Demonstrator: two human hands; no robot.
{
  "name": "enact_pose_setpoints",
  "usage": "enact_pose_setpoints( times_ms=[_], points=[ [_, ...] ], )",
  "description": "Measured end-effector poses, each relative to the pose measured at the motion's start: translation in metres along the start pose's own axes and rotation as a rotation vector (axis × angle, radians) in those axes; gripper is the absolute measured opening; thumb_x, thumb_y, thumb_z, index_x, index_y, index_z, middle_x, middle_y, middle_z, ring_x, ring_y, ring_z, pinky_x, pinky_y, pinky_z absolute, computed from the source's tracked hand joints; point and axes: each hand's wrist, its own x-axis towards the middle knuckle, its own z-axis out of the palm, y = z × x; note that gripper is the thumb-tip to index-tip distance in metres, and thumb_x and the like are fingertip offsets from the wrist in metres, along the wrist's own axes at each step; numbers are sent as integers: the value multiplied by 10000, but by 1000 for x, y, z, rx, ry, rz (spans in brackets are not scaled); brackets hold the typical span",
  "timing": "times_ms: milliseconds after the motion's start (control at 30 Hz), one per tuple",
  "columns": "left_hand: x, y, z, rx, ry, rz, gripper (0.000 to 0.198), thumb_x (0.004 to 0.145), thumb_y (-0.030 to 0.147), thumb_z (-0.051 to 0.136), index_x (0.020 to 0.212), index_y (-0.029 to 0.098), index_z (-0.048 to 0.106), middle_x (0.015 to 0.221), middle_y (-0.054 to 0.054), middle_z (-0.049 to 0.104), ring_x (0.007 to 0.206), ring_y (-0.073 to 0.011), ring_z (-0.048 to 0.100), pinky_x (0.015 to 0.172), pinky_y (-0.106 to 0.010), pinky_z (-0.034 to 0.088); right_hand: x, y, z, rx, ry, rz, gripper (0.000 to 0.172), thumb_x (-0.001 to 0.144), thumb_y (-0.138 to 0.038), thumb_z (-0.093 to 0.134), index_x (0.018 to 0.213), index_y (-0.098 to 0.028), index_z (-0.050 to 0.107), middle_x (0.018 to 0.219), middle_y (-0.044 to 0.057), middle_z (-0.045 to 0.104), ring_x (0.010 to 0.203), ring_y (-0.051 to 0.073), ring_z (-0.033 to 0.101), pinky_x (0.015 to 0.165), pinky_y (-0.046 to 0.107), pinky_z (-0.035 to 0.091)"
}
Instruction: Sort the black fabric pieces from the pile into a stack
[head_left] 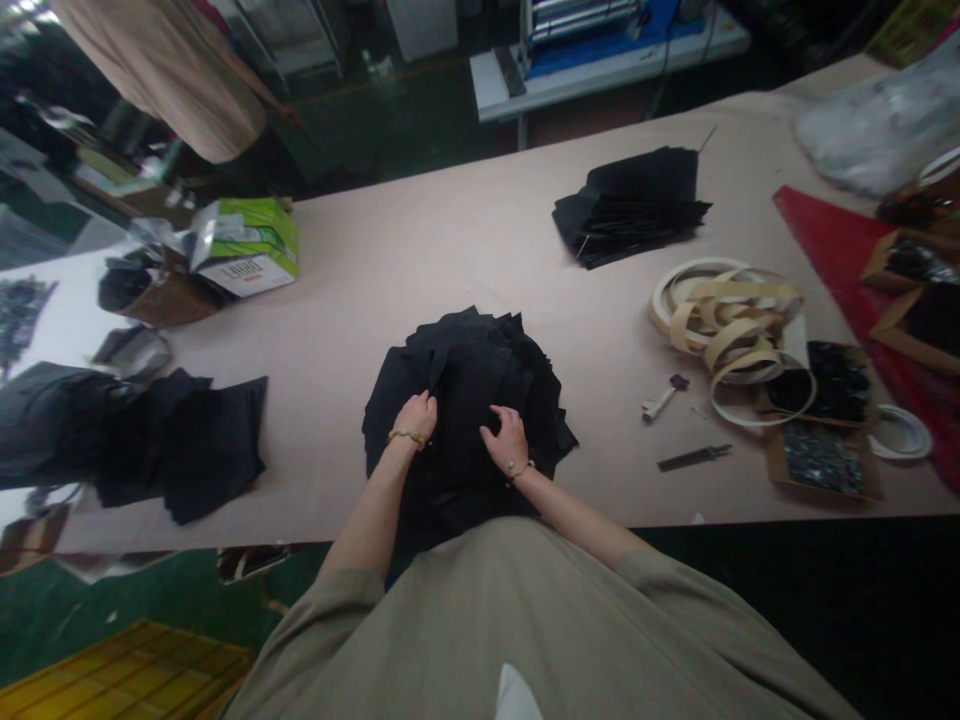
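Two hands work on one black fabric pile (480, 360), which lies at the near edge of the desk (420, 240), right in front of the person. The left hand (416, 418) has its fingers curled tight on a fold of it. The right hand (506, 435) rests bent fingertips on the cloth; whether they pinch it cannot be told. Two more black stacks lie apart: one far right (630, 205), one left (195, 440). Two small tools (664, 398) sit beside one tangle of tan tape (731, 320).
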Motion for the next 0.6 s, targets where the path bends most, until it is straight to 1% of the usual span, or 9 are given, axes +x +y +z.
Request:
enact_pose_setpoints(
  times_ms=[67,100,167,233,300,367,433,533,600],
  points=[
    [-6,-1,-1,28,68,30,473,978,297,339,1353,129,574,1213,-175,664,1143,-284,624,971,-362,473,6,5,-2,44,-17,167,427,795,-250,667,1211,-172,611,1110,99,665,998,220,637,896,364,530],
    [-10,1,0,31,117,47,483,973,290,367,1407,147,523,1200,-164,671,1109,-281,639,941,-357,489,9,6,-3,69,-41,233,407,788,-269,680,1181,-182,623,1047,76,687,938,206,654,846,342,542],
    [-19,8,7,12,190,93,585,962,276,416,1535,198,324,1215,-140,667,1034,-265,666,877,-342,514,14,6,-4,96,-64,322,323,772,-304,703,1072,-195,657,946,42,708,850,185,666,771,309,541],
    [-28,17,16,-29,200,147,655,962,255,424,1573,262,190,1289,-115,634,985,-242,681,833,-330,529,16,4,-5,91,-34,343,240,769,-324,702,973,-201,669,900,27,710,812,174,664,733,290,527],
    [-35,23,26,-67,188,177,595,974,239,393,1549,302,253,1370,-89,584,992,-230,679,828,-329,535,13,0,-6,71,7,319,196,775,-341,687,918,-208,665,887,18,709,787,168,656,707,280,510],
    [-39,25,32,-93,193,164,513,984,225,361,1492,299,367,1408,-72,553,1024,-228,671,850,-336,535,9,-4,-7,38,27,286,172,780,-365,675,865,-217,658,864,10,704,770,168,650,689,276,494],
    [-41,25,33,-111,209,141,477,981,200,351,1444,288,427,1413,-65,544,1039,-221,667,867,-335,531,4,-10,-6,5,23,259,180,792,-404,662,810,-226,647,823,0,698,758,172,646,680,275,482],
    [-41,23,31,-150,186,193,405,971,191,358,1318,274,552,1355,-62,581,1053,-208,660,888,-319,523,0,-24,-3,-12,-11,213,186,820,-419,639,806,-234,648,793,-6,697,752,177,648,697,283,484],
    [-39,21,30,-226,154,214,329,978,268,390,1209,238,622,1247,-74,645,1067,-206,653,925,-311,509,-1,-34,0,40,-92,91,140,834,-363,630,873,-234,667,861,8,717,808,183,662,755,295,500]
  ],
)
